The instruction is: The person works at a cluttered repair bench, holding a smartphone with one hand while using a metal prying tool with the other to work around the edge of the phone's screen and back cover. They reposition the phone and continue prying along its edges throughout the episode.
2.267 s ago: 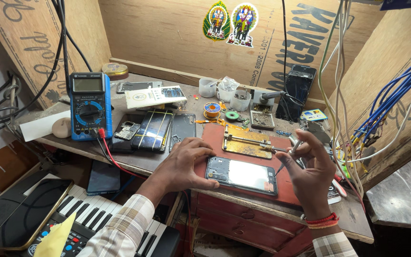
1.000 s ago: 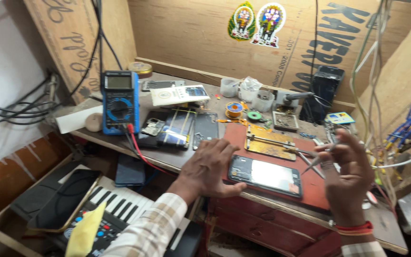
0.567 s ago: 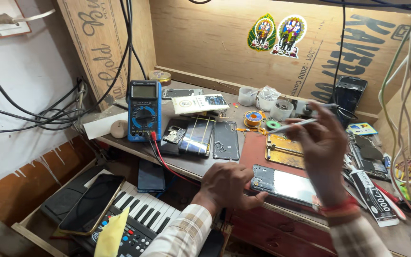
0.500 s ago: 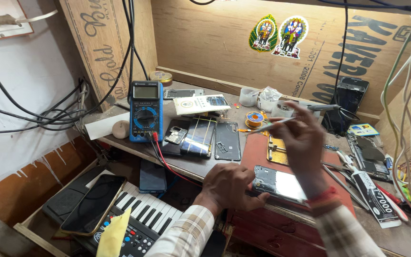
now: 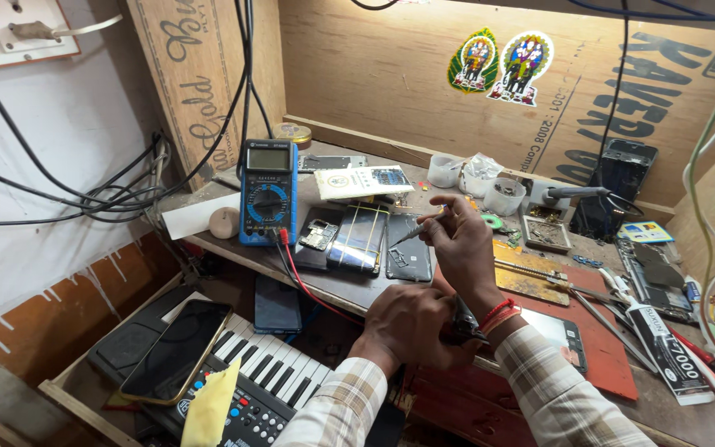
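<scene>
Head view, left hand: the left hand (image 5: 411, 323) lies palm down at the near edge of the wooden bench (image 5: 208, 240), fingers curled over the end of a phone (image 5: 552, 331) on the red mat (image 5: 614, 356). Whether it grips the phone or only presses on it cannot be told, since the right forearm crosses in front.
Head view, right hand: the right hand (image 5: 461, 240) is raised above the bench, fingers pinched together on a thin metal tool (image 5: 415, 229) whose tip points left and slightly down.
Head view, tool target: the tip hovers over the opened dark phones (image 5: 366, 240) lying side by side beside the blue multimeter (image 5: 268, 192); it appears clear of them.
Head view, phone position: on the red mat, screen up, mostly hidden by both arms.
Head view, surroundings: small white cups (image 5: 502, 194) and a brass plate (image 5: 531, 281) lie behind the hands; a keyboard (image 5: 271, 381) sits below the bench.
Technique, judged: keep the left hand flat and steady on the phone; hold the tool low on its shaft for tip control; keep the red lead (image 5: 308, 285) clear of the working arm.
</scene>
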Motion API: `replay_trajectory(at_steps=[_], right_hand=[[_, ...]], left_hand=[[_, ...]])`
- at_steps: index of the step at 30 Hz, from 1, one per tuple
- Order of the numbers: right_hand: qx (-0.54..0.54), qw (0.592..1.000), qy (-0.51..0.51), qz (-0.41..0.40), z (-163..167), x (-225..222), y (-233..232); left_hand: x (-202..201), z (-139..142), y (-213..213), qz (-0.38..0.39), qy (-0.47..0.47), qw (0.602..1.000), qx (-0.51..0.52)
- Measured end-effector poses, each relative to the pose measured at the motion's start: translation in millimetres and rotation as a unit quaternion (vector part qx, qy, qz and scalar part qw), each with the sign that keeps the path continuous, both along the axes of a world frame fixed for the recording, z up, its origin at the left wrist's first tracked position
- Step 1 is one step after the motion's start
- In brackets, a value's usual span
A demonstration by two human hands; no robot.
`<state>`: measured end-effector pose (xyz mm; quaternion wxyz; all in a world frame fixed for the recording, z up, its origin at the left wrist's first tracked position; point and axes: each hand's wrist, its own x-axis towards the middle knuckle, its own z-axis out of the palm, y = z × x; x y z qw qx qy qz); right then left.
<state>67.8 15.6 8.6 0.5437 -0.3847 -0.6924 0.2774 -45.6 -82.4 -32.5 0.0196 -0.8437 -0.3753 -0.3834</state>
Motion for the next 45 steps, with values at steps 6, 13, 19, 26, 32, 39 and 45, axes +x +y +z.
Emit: replay_trajectory(at_steps=[6, 13, 19, 26, 32, 39, 45], right_hand=[[-0.007, 1.0, -0.012, -0.005, -4.2, -4.0, -2.1], [-0.005, 1.0, -0.002, 0.005, -6.5, -0.1, 0.2], [-0.004, 1.0, -0.01, -0.003, -6.3, 1.9, -0.2], [0.002, 1.0, -0.008, 0.0, -4.8, 0.2, -1.0], [0.005, 1.0, -0.005, 0.003, -6.0, 2.6, -1.6], [0.005, 1.0, -0.006, 0.003, -7.8, 4.8, -1.2], [0.002, 1.0, -0.004, 0.003, -8.3, 2.3, -1.6]], left_hand=[[0.6, 0.1, 0.2, 0.015, -0.007, 1.0, 0.018], [0.9, -1.0, 0.9, 0.018, -0.005, 1.0, 0.019], [2.1, -0.3, 0.7, 0.022, -0.001, 1.0, 0.015], [1.8, 0.1, 0.2, 0.018, -0.007, 1.0, 0.024], [1.1, -0.2, 0.5, 0.019, -0.002, 1.0, 0.021], [1.4, -1.4, 1.0, 0.019, -0.003, 1.0, 0.02], [1.0, -1.8, 1.0, 0.018, -0.011, 1.0, 0.021]])
